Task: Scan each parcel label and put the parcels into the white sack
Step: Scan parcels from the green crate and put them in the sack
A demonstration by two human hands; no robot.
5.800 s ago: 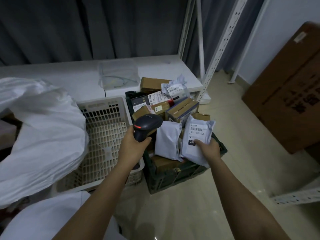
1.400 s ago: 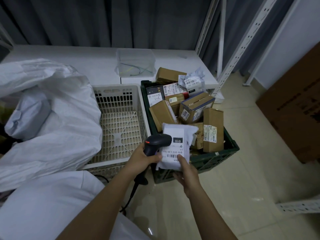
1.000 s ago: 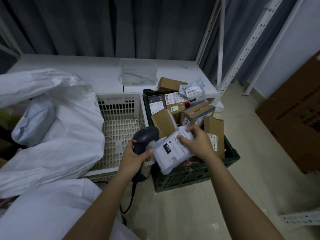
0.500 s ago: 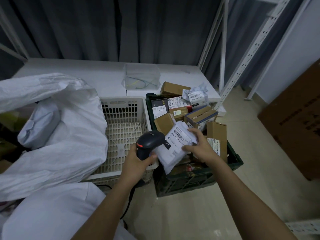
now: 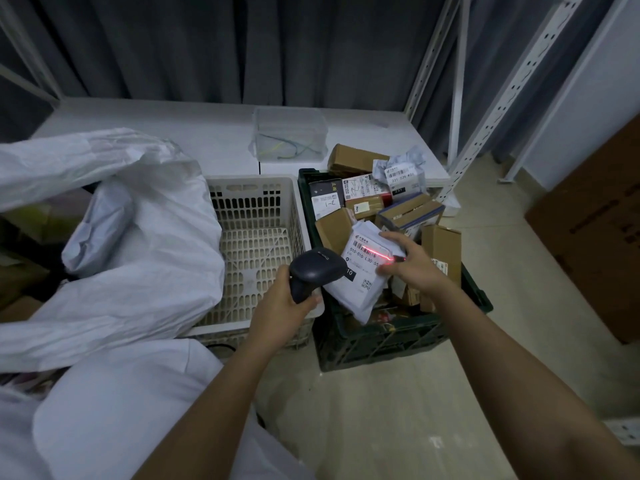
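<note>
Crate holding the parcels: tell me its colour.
Dark green crate, seen in the head view, beside a white basket.

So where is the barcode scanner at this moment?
In the head view the barcode scanner is near the centre, gripped by the left hand over the white basket rim, aimed at the white parcel bag held by the right hand.

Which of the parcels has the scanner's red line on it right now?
The white poly mailer gripped by the right hand, tilted over the green crate. The red line crosses its label; the other parcels show none.
</note>
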